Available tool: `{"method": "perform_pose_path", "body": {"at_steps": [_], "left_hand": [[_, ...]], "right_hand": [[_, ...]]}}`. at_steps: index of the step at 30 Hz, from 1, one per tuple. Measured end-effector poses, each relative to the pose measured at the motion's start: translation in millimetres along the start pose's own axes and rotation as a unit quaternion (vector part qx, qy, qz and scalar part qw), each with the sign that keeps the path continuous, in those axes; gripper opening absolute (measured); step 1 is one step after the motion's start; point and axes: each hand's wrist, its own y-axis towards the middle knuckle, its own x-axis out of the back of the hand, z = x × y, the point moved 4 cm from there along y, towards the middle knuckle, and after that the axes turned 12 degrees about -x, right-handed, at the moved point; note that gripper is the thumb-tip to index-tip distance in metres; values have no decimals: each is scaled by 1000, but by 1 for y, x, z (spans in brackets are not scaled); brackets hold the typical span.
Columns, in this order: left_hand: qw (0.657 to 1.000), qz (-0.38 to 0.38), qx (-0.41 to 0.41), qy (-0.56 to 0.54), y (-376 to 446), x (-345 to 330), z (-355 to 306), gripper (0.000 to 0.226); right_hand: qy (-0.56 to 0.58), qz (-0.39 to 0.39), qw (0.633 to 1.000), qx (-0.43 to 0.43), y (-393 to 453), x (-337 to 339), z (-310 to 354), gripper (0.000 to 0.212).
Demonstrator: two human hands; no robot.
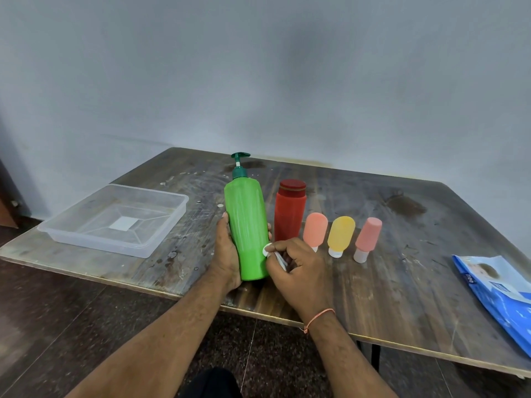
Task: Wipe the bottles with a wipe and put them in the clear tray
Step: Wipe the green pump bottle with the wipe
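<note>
My left hand point(227, 254) grips a tall green pump bottle point(247, 222), held upright at the table's front. My right hand point(296, 268) pinches a small white wipe point(270, 251) and presses it against the bottle's lower right side. Behind stands a red bottle point(289, 214) with a dark red cap. To its right, three small tubes stand cap-down: a salmon one point(315, 229), a yellow one point(340, 234) and a pink one point(367, 237). The clear tray point(86, 237) lies to the left with no bottle in it.
A blue pack of wipes point(500, 294) lies at the table's right edge. The worn wooden table point(402, 254) ends close to me, with dark floor below. A grey wall rises behind the table.
</note>
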Motion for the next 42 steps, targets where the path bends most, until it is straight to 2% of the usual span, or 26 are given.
{"method": "perform_pose_path", "body": {"at_steps": [5,11,15,21,26,31,37,42], "left_hand": [[1000,-7,13,-8,1,1,2,89],[1000,-8,13,8,0,0,0,87],[1000,-13,4,28,-1,-2,-1,86],[999,-17,-4,47,-3,-2,-1,85],[998,-27,-13,53,-2,-2,0,87],[998,-25,-17,61,-2,-2,0,86],[995,-8,-26,97,-6,-6,-2,84],[995,-8,-30,96,-4,-3,-2,87]], "right_hand": [[-21,-16,998,-51,2,-1,-8,16],[35,7,999,-39,2,-2,-7,17],[17,-5,998,-67,3,-2,-12,14],[25,4,999,-21,2,-1,-5,16],[13,-14,999,-32,3,-3,-11,11],[11,1,1000,5,2,-3,-6,14],[-3,-32,999,-26,4,-3,-11,11],[13,-4,1000,-15,1,-3,-7,13]]}}
